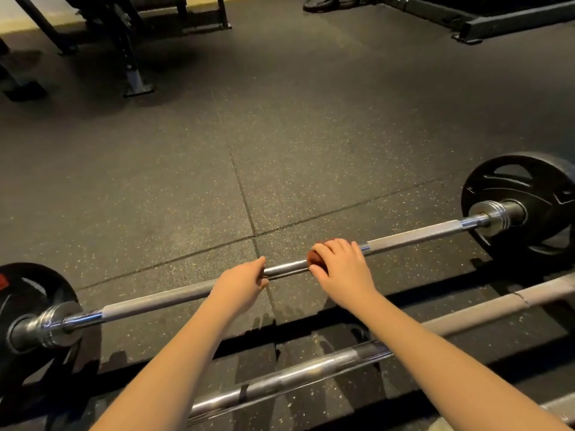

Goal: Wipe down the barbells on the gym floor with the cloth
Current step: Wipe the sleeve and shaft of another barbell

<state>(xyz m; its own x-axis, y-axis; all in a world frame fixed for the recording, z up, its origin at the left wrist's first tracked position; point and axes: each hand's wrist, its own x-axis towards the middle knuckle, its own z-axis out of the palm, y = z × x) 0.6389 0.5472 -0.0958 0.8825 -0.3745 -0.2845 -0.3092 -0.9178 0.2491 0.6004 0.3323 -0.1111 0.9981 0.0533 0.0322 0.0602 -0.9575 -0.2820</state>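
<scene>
From the head view, my right hand [342, 272] is curled over the reddish cloth [315, 259], clamping it onto the shaft of the loaded barbell [420, 233] that lies across the rubber floor [280, 150]. Only a small bulge of cloth shows past my fingertips, on the side facing my other hand. My left hand [241, 283] is closed round the same shaft, just beside the cloth, with a short bright length of smooth steel bare between the two grips.

I judge I am mid-wipe near the centre of the bar. To do it well, the left hand should pin the bar so it cannot roll on its plates, while the right wraps the cloth fully around the shaft rather than only pressing from above, so the underside is cleaned too. Outward from my right grip lies the rough knurled stretch up to the collar [494, 216] and the right plate [529, 206]. There I would squeeze harder and twist as I slide, since knurling traps grime. Outward from my left grip, the shaft runs to the left plate [31, 306], and that half needs the same treatment.

On my side of both grips lie a second bar [295, 374] and a third bar [497, 301], both under my forearms. I take them to be waiting their turn.
</scene>
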